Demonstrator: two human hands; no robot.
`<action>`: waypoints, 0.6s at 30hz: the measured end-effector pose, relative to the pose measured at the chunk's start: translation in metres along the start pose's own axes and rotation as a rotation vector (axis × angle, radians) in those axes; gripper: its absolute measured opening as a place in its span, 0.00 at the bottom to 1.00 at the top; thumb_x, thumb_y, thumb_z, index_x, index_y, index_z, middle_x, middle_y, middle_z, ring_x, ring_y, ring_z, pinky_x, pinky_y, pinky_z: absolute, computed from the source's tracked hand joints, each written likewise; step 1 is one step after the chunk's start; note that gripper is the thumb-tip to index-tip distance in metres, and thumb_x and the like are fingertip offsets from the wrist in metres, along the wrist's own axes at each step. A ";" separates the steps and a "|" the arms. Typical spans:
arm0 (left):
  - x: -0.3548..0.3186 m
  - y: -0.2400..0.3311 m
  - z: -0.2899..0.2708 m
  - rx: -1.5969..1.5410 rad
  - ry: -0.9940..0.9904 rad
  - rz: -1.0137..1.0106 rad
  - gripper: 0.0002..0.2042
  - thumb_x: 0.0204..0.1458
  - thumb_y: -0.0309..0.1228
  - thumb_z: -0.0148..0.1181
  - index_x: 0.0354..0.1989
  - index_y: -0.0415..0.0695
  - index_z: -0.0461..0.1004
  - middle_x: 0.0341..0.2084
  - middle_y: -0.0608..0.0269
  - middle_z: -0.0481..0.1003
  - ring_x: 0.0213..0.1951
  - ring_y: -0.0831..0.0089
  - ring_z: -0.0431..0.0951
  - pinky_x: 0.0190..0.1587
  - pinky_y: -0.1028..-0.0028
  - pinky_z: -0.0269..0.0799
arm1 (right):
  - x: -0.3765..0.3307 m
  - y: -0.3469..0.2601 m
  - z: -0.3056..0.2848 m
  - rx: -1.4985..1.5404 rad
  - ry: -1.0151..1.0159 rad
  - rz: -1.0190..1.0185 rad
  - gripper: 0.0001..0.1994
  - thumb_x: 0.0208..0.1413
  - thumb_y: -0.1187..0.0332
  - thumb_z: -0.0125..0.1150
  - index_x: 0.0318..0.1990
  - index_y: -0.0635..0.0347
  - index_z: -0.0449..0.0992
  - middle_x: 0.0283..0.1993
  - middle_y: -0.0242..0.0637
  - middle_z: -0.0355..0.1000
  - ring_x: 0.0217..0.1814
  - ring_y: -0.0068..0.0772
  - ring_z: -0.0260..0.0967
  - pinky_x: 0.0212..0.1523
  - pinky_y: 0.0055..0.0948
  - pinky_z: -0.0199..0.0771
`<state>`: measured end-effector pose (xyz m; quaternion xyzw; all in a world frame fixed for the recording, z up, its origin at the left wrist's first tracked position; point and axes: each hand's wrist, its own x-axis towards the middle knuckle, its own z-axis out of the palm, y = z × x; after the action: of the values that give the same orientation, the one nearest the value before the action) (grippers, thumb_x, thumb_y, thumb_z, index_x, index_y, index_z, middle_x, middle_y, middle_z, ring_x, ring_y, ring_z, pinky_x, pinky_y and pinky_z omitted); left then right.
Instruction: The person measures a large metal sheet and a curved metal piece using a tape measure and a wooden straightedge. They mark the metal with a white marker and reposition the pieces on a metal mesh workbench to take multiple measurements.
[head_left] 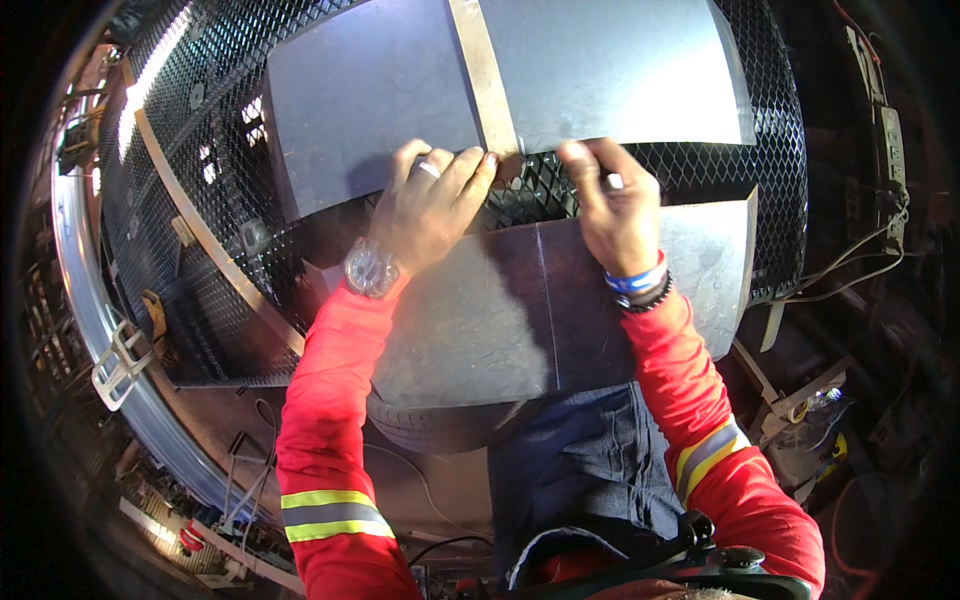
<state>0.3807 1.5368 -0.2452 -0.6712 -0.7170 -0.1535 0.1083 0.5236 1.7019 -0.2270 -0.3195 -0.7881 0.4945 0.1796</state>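
Note:
My left hand (432, 205) and my right hand (612, 205) rest side by side on the near edge of a large grey metal sheet (370, 90). The fingertips of both hands press down beside a flat brass-coloured metal strip (484, 75) that runs across that sheet. Black expanded-metal mesh (700, 165) lies under the sheet and shows between the hands. A second, nearer metal sheet (480, 320) lies below my wrists. Neither hand closes around anything. My left wrist carries a watch, my right wrist carries bead and cloth bands, and both sleeves are red with reflective bands.
The mesh panel (190, 260) spreads left over a frame with a diagonal bar. A black tyre (440, 425) sits under the near sheet. A curved steel rail (90, 290) runs down the left. Cables and a power strip (890, 170) hang at the right, scrap (810, 420) below them.

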 end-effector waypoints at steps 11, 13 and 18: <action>-0.006 -0.008 0.012 -0.129 0.065 0.032 0.20 0.40 0.26 0.67 0.46 0.42 0.75 0.41 0.65 0.72 0.41 0.67 0.72 0.49 0.60 0.67 | 0.003 0.019 0.015 -0.311 -0.107 -0.370 0.10 0.45 0.61 0.69 0.30 0.56 0.80 0.25 0.33 0.70 0.25 0.37 0.71 0.26 0.30 0.72; -0.005 -0.008 0.011 -0.144 0.048 0.029 0.19 0.40 0.25 0.67 0.45 0.42 0.76 0.41 0.65 0.72 0.41 0.68 0.72 0.52 0.57 0.66 | 0.003 0.019 0.014 -0.299 -0.137 -0.406 0.09 0.45 0.62 0.69 0.30 0.55 0.80 0.25 0.33 0.69 0.25 0.36 0.71 0.26 0.30 0.72; -0.009 -0.005 0.015 -0.161 0.050 0.057 0.16 0.45 0.28 0.57 0.45 0.39 0.74 0.39 0.61 0.72 0.42 0.67 0.71 0.55 0.51 0.65 | 0.002 0.021 0.011 -0.307 -0.196 -0.448 0.07 0.46 0.63 0.68 0.29 0.55 0.80 0.23 0.32 0.68 0.24 0.34 0.70 0.26 0.30 0.71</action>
<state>0.3774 1.5341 -0.2626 -0.6936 -0.6802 -0.2243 0.0764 0.5222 1.7020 -0.2505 -0.1115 -0.9183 0.3460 0.1569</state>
